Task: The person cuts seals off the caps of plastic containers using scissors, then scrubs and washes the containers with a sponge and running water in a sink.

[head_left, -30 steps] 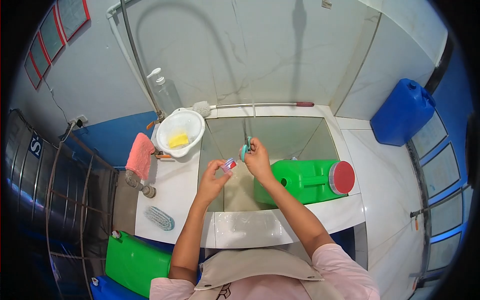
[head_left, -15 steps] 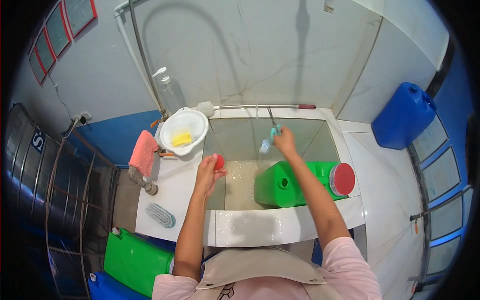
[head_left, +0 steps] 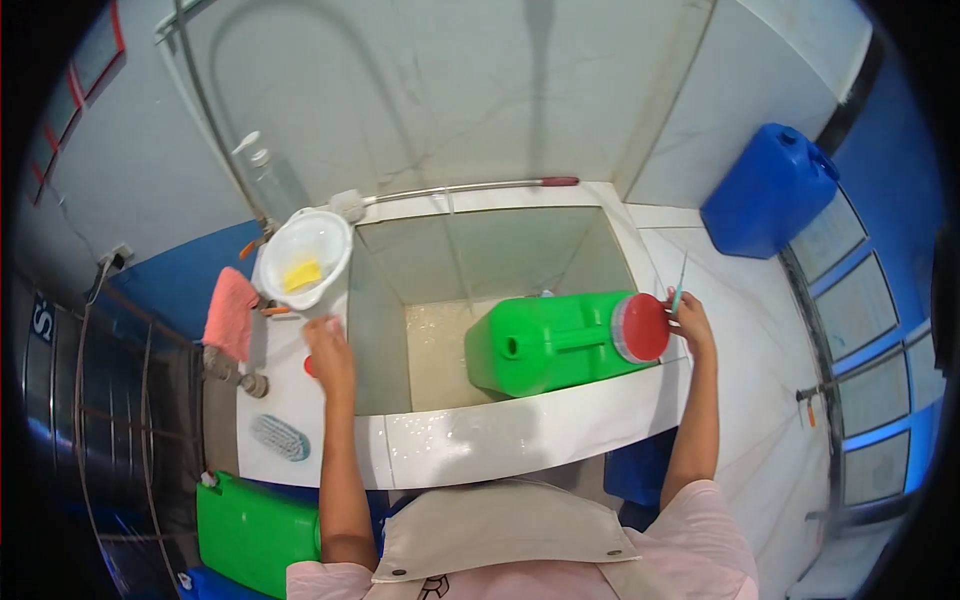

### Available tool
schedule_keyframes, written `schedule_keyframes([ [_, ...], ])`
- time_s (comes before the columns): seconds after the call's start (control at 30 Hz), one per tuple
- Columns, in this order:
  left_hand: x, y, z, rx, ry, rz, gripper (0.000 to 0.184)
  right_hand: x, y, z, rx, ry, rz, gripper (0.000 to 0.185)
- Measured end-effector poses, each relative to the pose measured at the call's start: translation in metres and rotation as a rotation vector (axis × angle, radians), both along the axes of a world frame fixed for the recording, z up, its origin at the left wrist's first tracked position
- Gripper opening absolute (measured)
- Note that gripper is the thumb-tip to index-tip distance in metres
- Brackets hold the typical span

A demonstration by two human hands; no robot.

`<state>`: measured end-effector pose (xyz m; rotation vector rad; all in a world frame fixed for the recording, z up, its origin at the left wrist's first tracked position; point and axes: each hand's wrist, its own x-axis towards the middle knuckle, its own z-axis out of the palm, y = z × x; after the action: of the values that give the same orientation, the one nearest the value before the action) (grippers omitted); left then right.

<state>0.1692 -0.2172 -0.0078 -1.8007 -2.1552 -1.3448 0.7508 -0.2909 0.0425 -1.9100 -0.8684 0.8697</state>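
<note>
Over the white ledge left of the sink, my left hand (head_left: 330, 352) is slightly smeared, its fingers apart. A small red cap (head_left: 309, 366) shows at its outer edge, apparently lying on the ledge. My right hand (head_left: 690, 322) is closed on teal-handled scissors (head_left: 679, 290), their thin tip pointing up. That hand is beside the red lid (head_left: 641, 328) of a green jerrycan (head_left: 545, 345). The jerrycan lies on its side across the sink (head_left: 430, 365), its small round spout hole uncapped. A small pale object (head_left: 546, 294) shows partly behind it.
A white basin (head_left: 335, 270) with a yellow sponge (head_left: 301, 275) stands at the back left, near a pump bottle (head_left: 272, 175). A long-handled brush (head_left: 460, 188) lies along the back rim. A scrub brush (head_left: 280, 438), pink cloth (head_left: 230, 315) and blue jerrycan (head_left: 765, 195) are around.
My left hand has moved from over the sink to the left ledge with the red cap. My right hand has carried the scissors right, beside the jerrycan's red lid. The view has shifted.
</note>
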Motion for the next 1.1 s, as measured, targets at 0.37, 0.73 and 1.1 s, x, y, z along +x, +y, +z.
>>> schedule_keyframes([
  [0.37, 0.246, -0.026, 0.032, -0.107, -0.555, -0.928, 0.024, -0.208, -0.014, -0.029, 0.695, 0.167, 0.017, 0.033],
  [0.73, 0.162, -0.114, -0.006, -0.326, -0.505, -0.43, 0.061, -0.284, 0.091, 0.004, 0.252, 0.021, 0.922, 0.047],
  [1.1, 0.161, -0.047, 0.058, -0.236, 0.319, -0.74, 0.056, -0.246, 0.143, 0.001, 0.452, 0.773, 0.582, 0.063],
])
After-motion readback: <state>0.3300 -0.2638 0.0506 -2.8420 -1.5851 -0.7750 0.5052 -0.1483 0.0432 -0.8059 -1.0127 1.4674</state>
